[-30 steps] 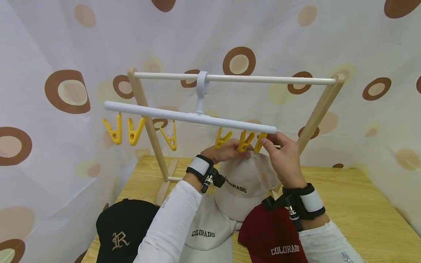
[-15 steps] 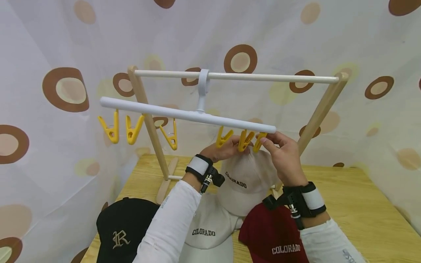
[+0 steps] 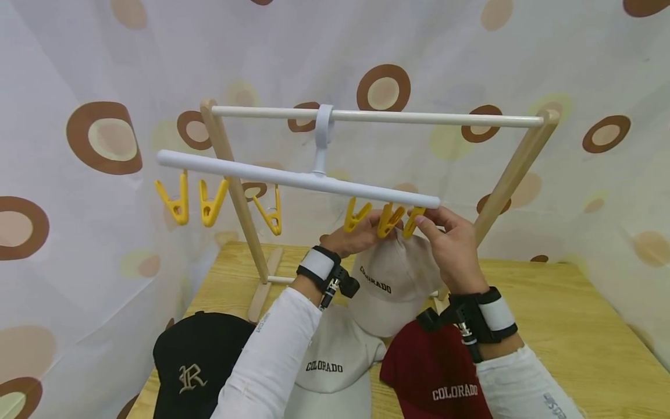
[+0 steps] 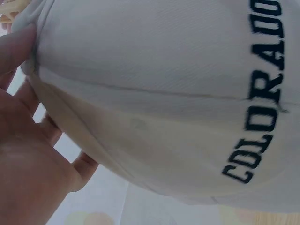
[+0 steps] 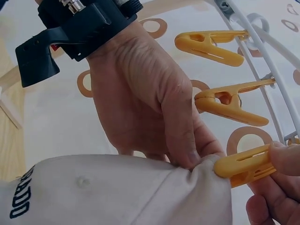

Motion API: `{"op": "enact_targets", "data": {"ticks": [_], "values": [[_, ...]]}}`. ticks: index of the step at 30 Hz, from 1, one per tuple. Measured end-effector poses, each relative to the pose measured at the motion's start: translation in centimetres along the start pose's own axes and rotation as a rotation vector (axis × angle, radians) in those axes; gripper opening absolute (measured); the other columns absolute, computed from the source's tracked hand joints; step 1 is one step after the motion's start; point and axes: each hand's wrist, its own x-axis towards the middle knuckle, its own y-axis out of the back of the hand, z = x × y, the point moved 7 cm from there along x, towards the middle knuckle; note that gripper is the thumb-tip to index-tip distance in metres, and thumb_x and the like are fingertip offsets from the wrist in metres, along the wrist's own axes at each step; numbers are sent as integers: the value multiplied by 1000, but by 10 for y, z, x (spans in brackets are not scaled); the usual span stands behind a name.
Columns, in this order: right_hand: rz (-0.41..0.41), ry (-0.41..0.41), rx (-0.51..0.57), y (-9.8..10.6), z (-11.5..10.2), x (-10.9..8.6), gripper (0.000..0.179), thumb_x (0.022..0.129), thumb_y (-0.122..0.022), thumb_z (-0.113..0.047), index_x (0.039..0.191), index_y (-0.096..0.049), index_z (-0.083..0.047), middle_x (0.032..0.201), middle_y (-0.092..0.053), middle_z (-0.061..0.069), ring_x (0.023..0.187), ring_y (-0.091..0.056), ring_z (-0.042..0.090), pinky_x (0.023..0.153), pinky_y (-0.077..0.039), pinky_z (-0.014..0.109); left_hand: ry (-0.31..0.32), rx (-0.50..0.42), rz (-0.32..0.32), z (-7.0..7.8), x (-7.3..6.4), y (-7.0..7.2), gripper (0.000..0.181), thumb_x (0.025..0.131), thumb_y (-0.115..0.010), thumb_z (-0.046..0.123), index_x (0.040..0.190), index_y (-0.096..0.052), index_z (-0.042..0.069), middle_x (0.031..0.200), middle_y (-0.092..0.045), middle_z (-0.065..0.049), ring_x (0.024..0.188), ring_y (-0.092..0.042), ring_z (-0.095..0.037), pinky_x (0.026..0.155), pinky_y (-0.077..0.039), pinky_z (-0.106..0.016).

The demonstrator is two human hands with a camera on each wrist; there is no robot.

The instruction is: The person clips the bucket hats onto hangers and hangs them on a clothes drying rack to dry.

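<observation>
My left hand [image 3: 355, 237] pinches the crown of an off-white baseball cap [image 3: 398, 279] lettered COLORADO, which hangs from the fingers brim down. In the left wrist view the thumb lies on the outside of the cap fabric [image 4: 150, 51], with other fingers behind its edge. My right hand [image 3: 454, 251] pinches the yellow clothespin [image 5: 246, 165] at the right end of the white hanger bar [image 3: 298, 179]. In the right wrist view this clothespin's nose is right at the bunched cap fabric, beside the left fingertips.
The hanger hooks over the white rod [image 3: 419, 117] of a wooden rack [image 3: 510, 169]. Several other yellow clothespins [image 3: 211, 203] hang along the bar. On the wooden table [image 3: 555, 326] lie a black cap [image 3: 204, 349], a second off-white cap [image 3: 335, 349] and a dark red cap [image 3: 429, 366].
Both hands keep their hold on the cap and the clothespin. The held cap and the hanger's left end sit slightly higher in view, and the whole scene has shifted a little upward.
</observation>
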Motion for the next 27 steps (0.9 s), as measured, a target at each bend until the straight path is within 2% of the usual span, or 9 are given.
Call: {"op": "enact_targets", "data": {"ticks": [5, 9, 12, 17, 22, 25, 27], "values": [[13, -1, 14, 0, 0, 0, 34, 97, -64, -16, 126, -65, 1, 93, -64, -21, 102, -50, 6, 81, -47, 17, -9, -39, 16, -1, 2, 0, 32, 98, -54, 1, 129, -52, -5, 130, -55, -22, 115, -50, -14, 99, -39, -25], [20, 6, 8, 1, -1, 0, 33, 96, -65, -15, 124, -66, 2, 91, -63, -21, 103, -49, 5, 82, -46, 17, 33, -44, 47, -1, 2, 2, 40, 98, -57, 5, 137, -52, 0, 138, -55, -19, 121, -49, -17, 102, -40, -29], [20, 2, -14, 2, 0, -1, 35, 97, -64, -17, 127, -65, 0, 91, -62, -21, 102, -50, 5, 83, -46, 16, 50, -42, 73, -2, 2, 4, 36, 98, -58, 7, 134, -56, 1, 139, -56, -17, 121, -49, -15, 101, -40, -28], [41, 3, -61, 2, 2, -5, 38, 97, -65, -22, 129, -64, -3, 92, -62, -20, 97, -53, 6, 79, -47, 15, 29, -104, 53, -2, 3, 1, 27, 101, -53, 5, 125, -56, -7, 133, -56, -22, 115, -50, -12, 93, -40, -22], [73, 42, -90, 0, -1, -6, 37, 93, -70, -28, 123, -68, -6, 93, -65, -14, 93, -57, 9, 76, -48, 18, 35, -95, 81, -4, -1, 6, 27, 99, -57, 7, 124, -60, -3, 134, -60, -19, 124, -52, -16, 91, -43, -23], [90, 81, -107, -3, -4, -6, 36, 92, -71, -27, 122, -68, -6, 96, -68, -7, 91, -59, 9, 75, -49, 17, 36, -60, 115, -5, -3, 10, 29, 99, -59, 12, 125, -62, 0, 134, -62, -17, 131, -51, -21, 96, -46, -28], [102, 105, -112, -4, -4, -6, 35, 92, -71, -24, 122, -69, -6, 98, -69, -2, 89, -60, 7, 76, -49, 16, 44, -56, 126, -7, -4, 12, 33, 100, -59, 14, 130, -60, 3, 140, -58, -14, 139, -46, -24, 104, -46, -35]]}}
